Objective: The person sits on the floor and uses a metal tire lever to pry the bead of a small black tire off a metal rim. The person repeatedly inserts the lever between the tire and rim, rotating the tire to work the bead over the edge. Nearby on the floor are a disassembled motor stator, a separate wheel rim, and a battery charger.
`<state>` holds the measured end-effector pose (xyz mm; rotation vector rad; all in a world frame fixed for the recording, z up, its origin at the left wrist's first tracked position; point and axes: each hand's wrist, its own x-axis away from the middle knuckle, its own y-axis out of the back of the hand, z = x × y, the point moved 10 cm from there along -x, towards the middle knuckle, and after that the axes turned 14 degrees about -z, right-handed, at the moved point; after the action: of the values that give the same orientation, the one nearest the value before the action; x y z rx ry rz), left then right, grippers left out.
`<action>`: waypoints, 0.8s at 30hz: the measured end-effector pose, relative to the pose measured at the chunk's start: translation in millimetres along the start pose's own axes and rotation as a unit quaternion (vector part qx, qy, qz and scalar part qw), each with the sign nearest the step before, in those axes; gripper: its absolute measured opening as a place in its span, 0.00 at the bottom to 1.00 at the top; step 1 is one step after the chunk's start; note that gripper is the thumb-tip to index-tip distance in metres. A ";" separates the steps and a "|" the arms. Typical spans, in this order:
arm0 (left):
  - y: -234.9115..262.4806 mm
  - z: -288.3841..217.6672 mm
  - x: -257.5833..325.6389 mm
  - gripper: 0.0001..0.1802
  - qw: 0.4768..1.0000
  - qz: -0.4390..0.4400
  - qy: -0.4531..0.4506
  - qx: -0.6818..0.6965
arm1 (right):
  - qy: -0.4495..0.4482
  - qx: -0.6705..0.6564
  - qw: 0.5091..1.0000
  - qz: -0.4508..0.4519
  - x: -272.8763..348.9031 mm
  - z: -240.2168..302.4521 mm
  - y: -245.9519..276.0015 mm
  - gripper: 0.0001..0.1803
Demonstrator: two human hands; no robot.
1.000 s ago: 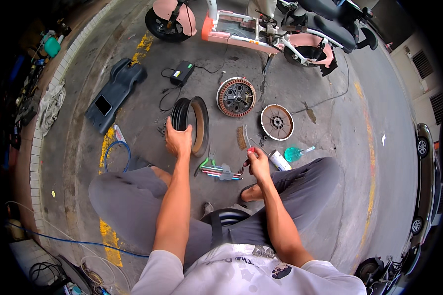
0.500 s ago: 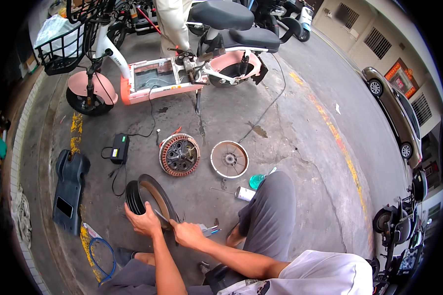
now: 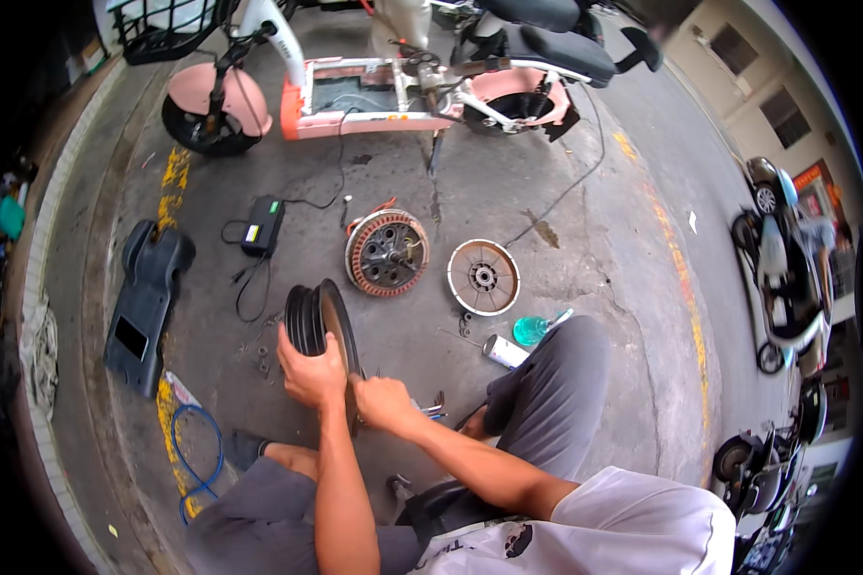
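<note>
Closest in, the left hand (image 3: pixel 314 371) is wrapped round the lower part of a black wheel rim (image 3: pixel 304 316), fingers on its outer side, holding it on edge between the person's legs and the motor parts. The right hand (image 3: pixel 384 404) is curled tight just beside the rim's lower right edge; whether it grips anything I cannot tell. Small tools (image 3: pixel 435 409), partly hidden, lie just past that hand. To the left is a looped blue hose (image 3: pixel 220 450). Further out, a white can (image 3: pixel 504 352) lies near a teal bottle (image 3: pixel 530 331). Beyond, a spoked round cover (image 3: pixel 484 278) sits beside a copper-wound motor core (image 3: pixel 388 252), with a black charger box (image 3: pixel 262 227) to its left. Farther still stands a pink and white scooter (image 3: pixel 374 123).
</note>
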<state>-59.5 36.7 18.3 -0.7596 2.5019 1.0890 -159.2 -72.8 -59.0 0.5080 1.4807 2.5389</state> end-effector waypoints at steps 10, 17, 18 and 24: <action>6.7 20.5 -12.0 0.44 0.995 0.041 0.091 0.008 | 0.003 0.031 0.997 0.073 11.8 10.0 21.5 0.24; 3.2 23.0 -12.0 0.42 0.997 0.023 0.064 0.019 | 0.036 0.002 0.998 0.054 -33.8 -18.4 4.5 0.26; 7.7 29.0 -16.7 0.42 0.996 0.021 0.083 0.011 | 0.027 0.010 0.998 0.061 -20.5 -10.8 12.3 0.26; 3.2 37.8 -19.7 0.42 0.995 0.036 0.081 0.037 | 0.000 0.007 0.999 -0.049 -21.1 -18.8 -12.9 0.24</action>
<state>-42.7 73.5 4.3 -0.7698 2.7078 0.9876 -146.9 -88.1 -83.1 0.4272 1.4867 2.4545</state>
